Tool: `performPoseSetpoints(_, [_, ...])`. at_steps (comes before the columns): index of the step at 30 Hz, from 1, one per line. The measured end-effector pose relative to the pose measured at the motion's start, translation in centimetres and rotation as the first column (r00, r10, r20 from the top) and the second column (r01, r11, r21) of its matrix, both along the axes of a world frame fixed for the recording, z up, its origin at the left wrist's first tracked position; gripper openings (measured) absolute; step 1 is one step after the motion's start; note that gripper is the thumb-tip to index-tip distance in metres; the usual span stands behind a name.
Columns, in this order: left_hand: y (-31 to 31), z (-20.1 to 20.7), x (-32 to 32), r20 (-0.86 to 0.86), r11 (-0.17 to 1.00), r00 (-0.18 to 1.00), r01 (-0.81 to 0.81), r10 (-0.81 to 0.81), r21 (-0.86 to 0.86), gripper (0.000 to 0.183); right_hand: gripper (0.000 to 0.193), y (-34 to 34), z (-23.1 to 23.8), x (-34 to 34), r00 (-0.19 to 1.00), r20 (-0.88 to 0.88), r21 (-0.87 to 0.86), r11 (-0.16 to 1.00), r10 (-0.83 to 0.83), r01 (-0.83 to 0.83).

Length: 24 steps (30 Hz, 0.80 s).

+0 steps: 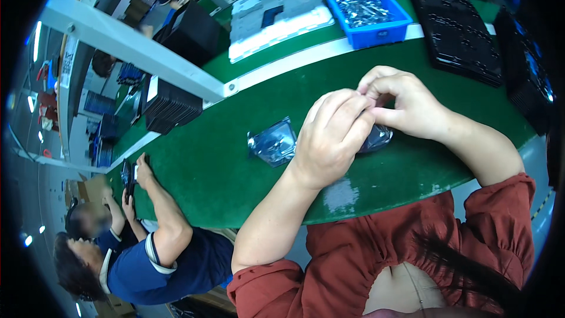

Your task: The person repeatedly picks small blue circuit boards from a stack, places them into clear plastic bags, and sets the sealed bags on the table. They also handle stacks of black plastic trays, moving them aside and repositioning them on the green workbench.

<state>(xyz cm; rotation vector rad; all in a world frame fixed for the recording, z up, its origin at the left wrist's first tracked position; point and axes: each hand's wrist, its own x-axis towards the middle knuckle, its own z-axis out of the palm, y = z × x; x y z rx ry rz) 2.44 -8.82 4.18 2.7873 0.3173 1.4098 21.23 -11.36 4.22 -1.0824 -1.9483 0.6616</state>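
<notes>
My left hand [332,135] and my right hand [407,101] meet above the green work table [206,182]. The fingertips of both are pinched together at one spot, and whatever they grip there is hidden by the fingers. A dark, shiny piece [376,139], looking like part of a plastic pouch, shows just below the hands; I cannot tell whether the left hand holds it. To the left of my left hand lies a silvery, crinkled see-through pouch [275,142] on the table.
A blue bin [368,15] of small metal parts stands at the back, beside a stack of grey-white trays [279,15]. Black trays [456,32] lie at the back right. A metal post [135,41] crosses the left. A co-worker in blue [170,265] handles something dark at the left.
</notes>
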Motion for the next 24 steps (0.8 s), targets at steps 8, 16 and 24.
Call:
performPoseSetpoints(8, [-0.8,0.5,0.2,-0.050,0.995,0.996,-0.063,0.067,0.081,0.019,0.014,-0.5,1.0,0.4,0.985,0.125,-0.117,0.984,-0.120,0.134])
performPoseSetpoints(16, [-0.6,0.2,0.2,-0.032,0.986,0.994,-0.102,0.107,0.135,0.021,0.015,-1.1,2.0,0.3,0.985,-0.124,-0.423,0.905,-0.117,0.055])
performPoseSetpoints(24, [-0.7,0.2,0.6,-0.008,0.991,0.993,-0.115,0.114,-0.076,0.026,0.007,-0.4,0.2,0.4,0.966,-0.232,-0.346,0.938,-0.114,0.027])
